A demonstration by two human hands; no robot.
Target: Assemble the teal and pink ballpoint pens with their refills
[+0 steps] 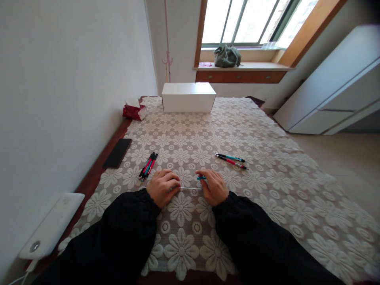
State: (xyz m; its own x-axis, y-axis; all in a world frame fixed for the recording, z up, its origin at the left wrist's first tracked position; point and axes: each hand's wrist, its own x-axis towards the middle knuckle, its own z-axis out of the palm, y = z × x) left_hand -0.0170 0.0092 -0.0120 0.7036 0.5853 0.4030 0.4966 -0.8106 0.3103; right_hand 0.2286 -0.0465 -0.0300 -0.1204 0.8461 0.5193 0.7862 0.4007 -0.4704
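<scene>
The fingers (173,183) of the left hand (162,188) are drawn together with the thumb on the left end of a thin, straight white rod (190,188). The fingers of the right hand (216,188) are curled around a short, bright blue piece (201,178), its tip sticking out toward the left. The rod spans the gap between the hands and runs up to the right thumb; whether that thumb grips it too, I cannot tell. Both wrists end in loose black sleeves (252,227).

Beneath them spreads a lace tablecloth (181,247) of cream flowers and small rings over a grey-beige ground, covering a bench with a dark reddish-brown edge (93,180). Near the left hand lies a bundle of slim black, red and teal pens (148,166); beyond the right hand, a teal-and-black pen (233,158) and a red-and-black pen (233,162) lie side by side. Along the left edge are a flat black rectangular slab (117,153), a rounded white plastic device (52,227) with a cable, and a red packet (133,112). A long white box (189,103) stands at the far end.

Around it: a plain white wall (74,59) at left, a pink stand (168,55), a wood-framed window (243,21) with an olive-green bag (227,56) on its sill, a white cabinet (329,79), and a pale floor (329,152).
</scene>
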